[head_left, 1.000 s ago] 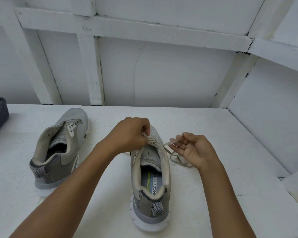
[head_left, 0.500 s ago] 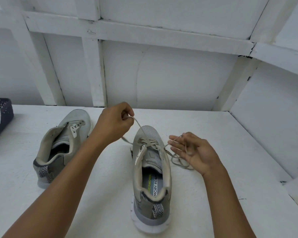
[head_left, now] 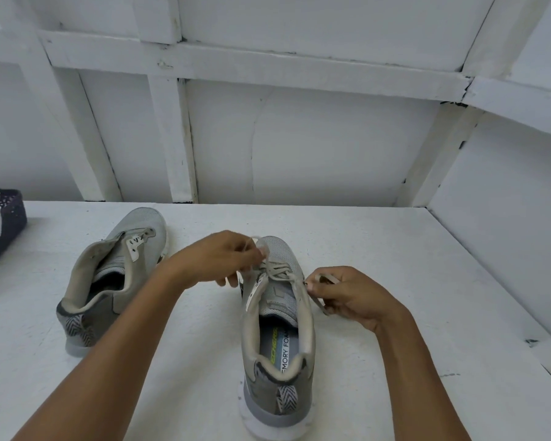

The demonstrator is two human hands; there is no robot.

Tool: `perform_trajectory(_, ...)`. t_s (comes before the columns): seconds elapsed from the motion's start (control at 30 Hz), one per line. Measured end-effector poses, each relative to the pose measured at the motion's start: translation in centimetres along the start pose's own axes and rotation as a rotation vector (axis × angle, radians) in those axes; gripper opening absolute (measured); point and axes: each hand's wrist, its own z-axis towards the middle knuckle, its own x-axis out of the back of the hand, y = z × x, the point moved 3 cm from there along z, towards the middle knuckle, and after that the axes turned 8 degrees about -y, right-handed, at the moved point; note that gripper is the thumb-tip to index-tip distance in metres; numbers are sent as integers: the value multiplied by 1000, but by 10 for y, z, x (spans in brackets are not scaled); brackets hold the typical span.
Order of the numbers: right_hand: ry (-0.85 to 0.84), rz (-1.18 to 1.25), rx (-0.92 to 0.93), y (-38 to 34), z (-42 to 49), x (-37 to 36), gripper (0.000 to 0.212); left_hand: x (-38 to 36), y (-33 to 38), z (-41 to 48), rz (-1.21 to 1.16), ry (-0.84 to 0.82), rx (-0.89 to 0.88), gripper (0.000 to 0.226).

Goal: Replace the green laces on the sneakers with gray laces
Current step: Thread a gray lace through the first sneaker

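Partway through: gray flat lace (head_left: 279,271) threaded in only the front eyelets of near gray mesh sneaker (head_left: 277,316), ends pinched in left hand (head_left: 217,262) and right hand (head_left: 347,292) grips; far gray mesh sneaker (head_left: 115,278) laceless.

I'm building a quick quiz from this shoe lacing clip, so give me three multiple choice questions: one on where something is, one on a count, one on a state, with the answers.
1. Where is the sneaker being laced, relative to the other gray sneaker?
A. To its right
B. To its left
C. On top of it

2. How many gray sneakers stand on the white surface?
A. One
B. Two
C. Four

3. What state is the sneaker on the left in?
A. Laced to the top
B. No lace through its eyelets
C. Tied in a bow

Answers: 1 A, both hands work at the right-hand one. 2 B, two match; the dark shoe at the left edge differs. 3 B, its eyelet rows are bare.
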Motion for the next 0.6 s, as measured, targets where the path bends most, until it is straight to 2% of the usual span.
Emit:
perform_trajectory(0.1,-4,11,9,-2,4,1,16,-4,-5,1,52,-62,8,22)
perform_trajectory(0.37,31,334,18,-2,8,13,18,-3,-10,5,-38,-85,39,7)
perform_trajectory(0.53,128,878,146,-7,7,24,22,-5,-9,8,-99,-45,47,7)
perform_trajectory(0.6,180,926,149,-3,8,30,15,-6,-7,9,-125,-3,34,7)
